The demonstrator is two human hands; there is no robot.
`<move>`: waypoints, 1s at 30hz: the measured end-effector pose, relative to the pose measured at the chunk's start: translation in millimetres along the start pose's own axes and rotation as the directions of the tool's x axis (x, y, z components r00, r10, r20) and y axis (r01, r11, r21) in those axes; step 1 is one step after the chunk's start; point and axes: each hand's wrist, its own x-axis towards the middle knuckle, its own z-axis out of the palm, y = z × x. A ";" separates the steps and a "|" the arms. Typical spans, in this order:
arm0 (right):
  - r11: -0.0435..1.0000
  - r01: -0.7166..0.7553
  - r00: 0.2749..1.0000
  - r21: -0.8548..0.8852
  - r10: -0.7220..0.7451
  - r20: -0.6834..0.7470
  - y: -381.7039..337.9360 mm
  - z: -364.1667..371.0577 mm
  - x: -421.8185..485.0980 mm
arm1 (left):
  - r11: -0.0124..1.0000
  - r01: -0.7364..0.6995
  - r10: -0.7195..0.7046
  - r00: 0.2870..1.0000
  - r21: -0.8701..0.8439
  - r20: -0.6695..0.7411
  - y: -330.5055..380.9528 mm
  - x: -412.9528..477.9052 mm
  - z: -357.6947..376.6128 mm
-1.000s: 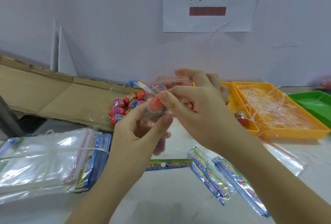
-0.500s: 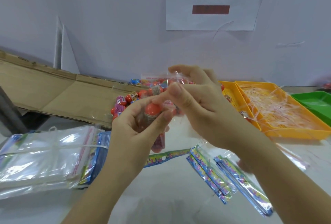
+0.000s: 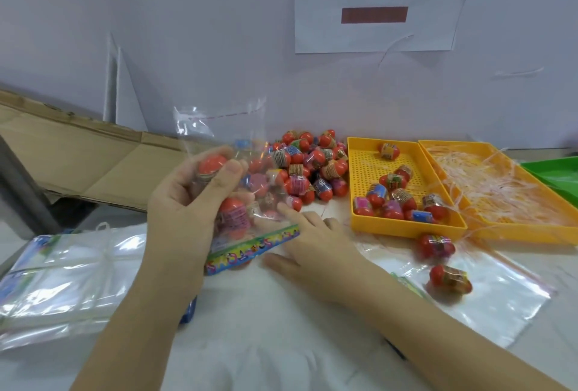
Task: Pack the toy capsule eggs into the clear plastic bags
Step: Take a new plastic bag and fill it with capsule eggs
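My left hand (image 3: pixel 184 215) grips a clear plastic bag (image 3: pixel 225 140) with a colourful printed strip along its lower edge; two red capsule eggs (image 3: pixel 212 165) sit inside it under my fingers. My right hand (image 3: pixel 316 243) lies flat on the table just right of the bag, fingers straight, holding nothing. A heap of red capsule eggs (image 3: pixel 312 165) lies behind the bag. More eggs fill a small yellow tray (image 3: pixel 359 178). Two loose eggs (image 3: pixel 450 276) rest on a flat clear bag (image 3: pixel 500 296) at the right.
A bundled stack of clear bags (image 3: pixel 62 278) lies at the left. A larger yellow tray (image 3: pixel 513 231) with pale plastic strips and a green tray (image 3: pixel 556 171) stand at the right. Flattened cardboard (image 3: pixel 93 159) leans at the back left. A paper sign (image 3: pixel 375 2) hangs on the wall.
My right hand let go of the bag's top and dropped flat onto the table. My left hand still holds the bag with the eggs. The view shifted, showing the egg heap and trays.
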 end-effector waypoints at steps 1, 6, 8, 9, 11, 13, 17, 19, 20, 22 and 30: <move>1.000 0.000 0.999 0.003 0.000 -0.050 -0.7 0.1 0.0 | 1.000 0.007 -0.007 1.000 0.012 0.002 -1.3 -0.1 1.0; 0.896 0.068 0.920 0.440 0.115 -0.375 17.2 -20.4 1.9 | 0.999 0.021 -0.021 1.000 0.050 0.011 -3.4 -2.3 5.2; 0.737 0.082 0.839 0.671 0.312 -0.446 29.0 -39.7 4.5 | 0.999 0.016 -0.016 1.000 0.039 0.002 -3.3 -1.8 5.0; 0.651 0.120 0.804 0.750 0.380 -0.458 34.7 -51.3 3.6 | 0.999 0.013 -0.013 1.000 0.044 0.004 -3.2 -1.9 4.4; 0.478 0.258 0.774 0.839 0.418 -0.476 41.5 -75.5 -3.1 | 0.999 0.023 -0.025 0.999 0.049 0.041 -4.7 -3.4 5.9; 0.384 0.414 0.757 0.825 0.359 -0.547 41.2 -97.7 -13.6 | 0.997 0.038 -0.043 0.995 0.060 0.094 -7.5 -6.7 9.6; 0.560 0.508 0.738 0.654 0.109 -0.666 29.9 -123.9 -33.6 | 0.994 -0.024 0.002 0.980 0.107 0.198 -13.6 -13.2 17.5; 0.752 0.397 0.766 0.526 0.044 -0.641 28.5 -126.1 -38.6 | 0.990 -0.049 0.016 0.970 0.131 0.242 -16.0 -14.5 17.6; 0.823 0.331 0.787 0.461 0.028 -0.616 29.2 -125.7 -39.7 | 0.987 -0.063 0.024 0.967 0.147 0.253 -17.2 -14.6 17.1; 0.880 0.241 0.833 0.409 0.029 -0.552 30.2 -125.3 -40.7 | 0.984 -0.084 0.039 0.963 0.160 0.265 -19.2 -14.0 15.2; 0.916 0.177 0.932 0.359 -0.039 -0.362 31.3 -129.5 -44.3 | 0.976 -0.119 0.043 0.927 0.183 0.373 -20.0 -13.1 12.7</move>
